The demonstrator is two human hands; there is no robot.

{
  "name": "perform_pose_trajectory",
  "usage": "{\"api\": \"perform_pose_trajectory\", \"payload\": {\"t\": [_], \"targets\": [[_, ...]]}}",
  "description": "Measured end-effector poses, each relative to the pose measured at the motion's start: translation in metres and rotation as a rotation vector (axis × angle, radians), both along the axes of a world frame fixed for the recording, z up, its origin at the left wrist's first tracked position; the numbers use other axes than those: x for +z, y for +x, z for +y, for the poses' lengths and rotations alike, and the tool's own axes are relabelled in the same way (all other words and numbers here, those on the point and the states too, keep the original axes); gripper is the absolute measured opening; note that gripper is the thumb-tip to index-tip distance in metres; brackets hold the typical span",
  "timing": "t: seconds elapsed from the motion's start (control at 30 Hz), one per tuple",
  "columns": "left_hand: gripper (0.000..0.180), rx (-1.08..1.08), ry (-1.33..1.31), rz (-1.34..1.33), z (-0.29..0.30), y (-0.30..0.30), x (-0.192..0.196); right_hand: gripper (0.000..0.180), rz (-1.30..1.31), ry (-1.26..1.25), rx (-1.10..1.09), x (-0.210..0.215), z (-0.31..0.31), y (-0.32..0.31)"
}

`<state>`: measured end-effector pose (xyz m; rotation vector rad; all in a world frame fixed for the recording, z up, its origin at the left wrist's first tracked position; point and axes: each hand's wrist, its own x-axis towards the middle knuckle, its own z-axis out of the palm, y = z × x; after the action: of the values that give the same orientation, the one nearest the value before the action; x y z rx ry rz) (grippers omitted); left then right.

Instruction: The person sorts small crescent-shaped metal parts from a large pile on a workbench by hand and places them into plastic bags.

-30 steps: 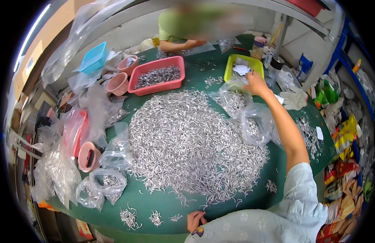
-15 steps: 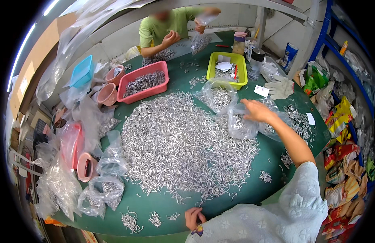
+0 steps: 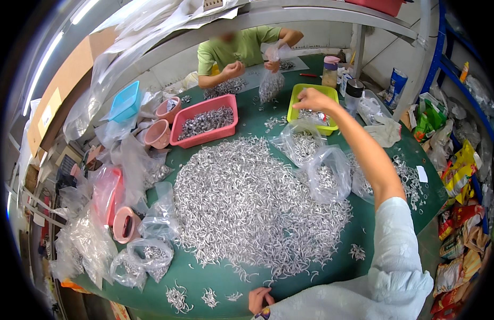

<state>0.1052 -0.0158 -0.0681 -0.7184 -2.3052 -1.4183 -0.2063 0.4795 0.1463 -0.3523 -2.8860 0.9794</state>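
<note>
My right hand [image 3: 314, 100] hangs over the yellow-green basket [image 3: 330, 128], its fingers drawn together and bent down. Whatever they might hold is too small to see. Papers and small metal pieces lie in that basket. Down at the near table edge, my left hand [image 3: 259, 300] rests with fingers curled in, and its inside is hidden. A broad pile of small curved silvery metal pieces [image 3: 257, 202] covers the middle of the green table [image 3: 305, 290]. Beside the pile, under my right forearm, stand clear plastic bags [image 3: 329, 176] of similar pieces.
Across the table a person in a green shirt [image 3: 247, 48] holds a filled clear bag [image 3: 271, 85]. A pink basket [image 3: 207, 134] of metal parts stands far left of centre. Plastic bags and pink cups [image 3: 126, 224] crowd the left side. A lidded jar [image 3: 354, 90] stands far right.
My right hand has left the open bag and moved away from me to above the yellow-green basket. The left hand stays at the table edge. The whole view has shifted slightly.
</note>
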Motion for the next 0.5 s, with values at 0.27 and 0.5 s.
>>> {"api": "perform_pose_trajectory", "payload": {"t": [0.27, 0.5], "targets": [[0.034, -0.546, -0.361, -0.525, -0.117, -0.004, -0.128, 0.102, 0.111, -0.037, -0.352, -0.066, -0.003, -0.151], [0.041, -0.536, -0.361, -0.42, -0.127, 0.02, -0.121, 0.098, 0.301, -0.3, -0.834, -0.111, -0.025, -0.185]]}}
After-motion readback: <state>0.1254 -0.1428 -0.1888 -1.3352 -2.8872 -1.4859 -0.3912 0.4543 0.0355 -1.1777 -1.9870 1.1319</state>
